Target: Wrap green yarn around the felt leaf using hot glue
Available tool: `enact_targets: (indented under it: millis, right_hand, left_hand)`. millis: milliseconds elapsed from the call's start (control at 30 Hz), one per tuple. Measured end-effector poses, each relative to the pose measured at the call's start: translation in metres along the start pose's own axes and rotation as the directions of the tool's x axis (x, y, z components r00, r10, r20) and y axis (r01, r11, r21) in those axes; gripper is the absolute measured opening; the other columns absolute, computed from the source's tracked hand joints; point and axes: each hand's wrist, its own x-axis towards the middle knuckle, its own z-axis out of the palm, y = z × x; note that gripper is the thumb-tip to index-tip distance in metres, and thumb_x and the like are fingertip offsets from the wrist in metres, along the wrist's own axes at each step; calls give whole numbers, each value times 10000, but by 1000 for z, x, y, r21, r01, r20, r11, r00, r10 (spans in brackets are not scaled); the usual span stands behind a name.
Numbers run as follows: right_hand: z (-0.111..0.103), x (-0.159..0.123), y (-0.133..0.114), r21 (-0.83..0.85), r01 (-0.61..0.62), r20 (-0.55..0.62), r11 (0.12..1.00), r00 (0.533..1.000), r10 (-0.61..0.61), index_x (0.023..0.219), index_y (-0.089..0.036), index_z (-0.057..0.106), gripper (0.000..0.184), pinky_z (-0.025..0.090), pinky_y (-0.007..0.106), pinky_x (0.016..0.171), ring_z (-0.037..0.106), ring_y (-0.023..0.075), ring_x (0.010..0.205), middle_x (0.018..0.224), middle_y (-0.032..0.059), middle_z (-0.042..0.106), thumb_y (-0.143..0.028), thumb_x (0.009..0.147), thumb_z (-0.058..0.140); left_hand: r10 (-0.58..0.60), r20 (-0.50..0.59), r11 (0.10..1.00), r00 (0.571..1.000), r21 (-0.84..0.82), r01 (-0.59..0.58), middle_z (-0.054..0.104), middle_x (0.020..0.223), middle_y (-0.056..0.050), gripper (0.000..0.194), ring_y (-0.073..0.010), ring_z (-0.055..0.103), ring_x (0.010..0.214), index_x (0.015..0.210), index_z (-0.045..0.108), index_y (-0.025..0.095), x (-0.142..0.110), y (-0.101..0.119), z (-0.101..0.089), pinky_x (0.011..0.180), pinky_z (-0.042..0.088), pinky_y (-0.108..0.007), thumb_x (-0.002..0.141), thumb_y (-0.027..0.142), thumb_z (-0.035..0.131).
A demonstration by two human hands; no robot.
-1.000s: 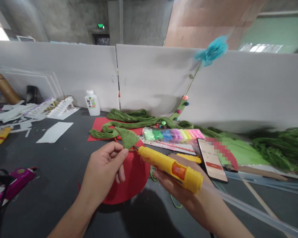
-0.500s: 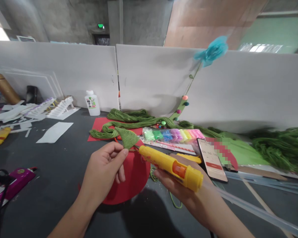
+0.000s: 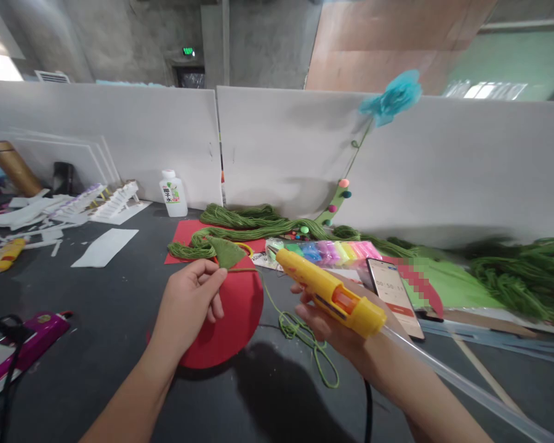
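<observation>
On the flat dark-grey table (image 3: 120, 320), the white plastic bottle (image 3: 173, 195) stands behind the four-sided white paper sheet (image 3: 105, 248), left of the rectangular phone (image 3: 394, 296).

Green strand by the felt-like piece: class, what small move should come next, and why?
Probably press the green strand along the edge of the green piece: it juts out past the left hand, and the glue gun in the right hand points clear of both.

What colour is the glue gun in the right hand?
The glue gun is yellow, with an orange part inside; the head view shows it best.
</observation>
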Motion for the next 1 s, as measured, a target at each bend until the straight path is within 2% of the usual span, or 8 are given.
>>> enact_targets:
  millis: [133, 300, 400, 633, 700, 833, 900, 1000]
  right_hand:
    - [-12, -3, -10, -96, 17, 325, 995, 946, 16, 828, -215, 511, 134, 443, 227, 552, 531, 135, 664, 801, -5, 560, -151, 716, 549]
    - [0, -9, 0, -207, 176, 762, 962, 646, 46, 847, -194, 513, 287, 405, 212, 560, 515, 120, 688, 929, 11, 520, -66, 590, 526]
    - [22, -14, 16, -242, 266, 827, 933, 559, 55, 869, -172, 542, 308, 423, 237, 597, 559, 167, 777, 981, 50, 530, -61, 583, 516]
    - [31, -15, 18, -290, 211, 735, 934, 674, 75, 1004, -170, 579, 399, 452, 321, 772, 563, 226, 938, 1046, 82, 559, -62, 620, 563]
    - [22, -7, 11, -276, 141, 632, 951, 772, 69, 989, -188, 589, 306, 450, 332, 754, 574, 217, 880, 994, 67, 590, -125, 690, 581]
    - [12, 17, 3, -65, -18, 138, 998, 990, 26, 1005, -214, 531, 203, 420, 362, 852, 544, 216, 985, 1042, 60, 591, -221, 803, 542]
    - [15, 27, 3, 163, -33, 83, 986, 996, 19, 1093, -231, 471, 327, 408, 356, 888, 519, 207, 1050, 1121, 63, 557, -252, 786, 583]
    - [26, 32, 5, 389, -179, 250, 904, 965, 83, 1161, -232, 424, 418, 453, 283, 662, 553, 145, 769, 967, 30, 554, -269, 778, 588]
  left_hand:
    - [41, -89, 999, 995, 5, -40, 535, 369, 55, 149, -97, 448, 309, 716, 582, 183, 15, -12, -11, 360, 348, -180, 745, 329, 576]
    - [79, -223, 997, 972, -9, -83, 541, 397, 62, 154, -95, 492, 339, 755, 566, 172, 26, -17, -22, 386, 389, -177, 745, 325, 587]
    - [80, -243, 996, 967, -24, -88, 542, 400, 66, 163, -99, 520, 358, 762, 553, 173, 27, -15, -20, 394, 410, -176, 744, 330, 589]
    - [82, -94, 997, 992, 16, -81, 571, 393, 54, 149, -96, 509, 347, 751, 574, 176, 7, -1, -4, 398, 418, -179, 766, 324, 583]
    - [77, -70, 997, 995, 34, -75, 563, 381, 56, 148, -93, 508, 353, 740, 577, 177, 0, 5, -2, 400, 414, -171, 771, 322, 587]
    - [51, -1, 995, 999, 85, -50, 548, 362, 63, 187, -93, 493, 350, 733, 574, 184, -10, 14, 2, 397, 402, -176, 793, 361, 570]
    - [42, 27, 995, 999, 92, -44, 545, 358, 65, 193, -97, 490, 348, 739, 574, 187, -13, 15, 3, 399, 402, -183, 796, 371, 564]
    - [24, 63, 994, 998, 100, -31, 543, 357, 65, 190, -101, 489, 350, 733, 570, 191, -14, 16, 5, 404, 406, -190, 796, 370, 561]
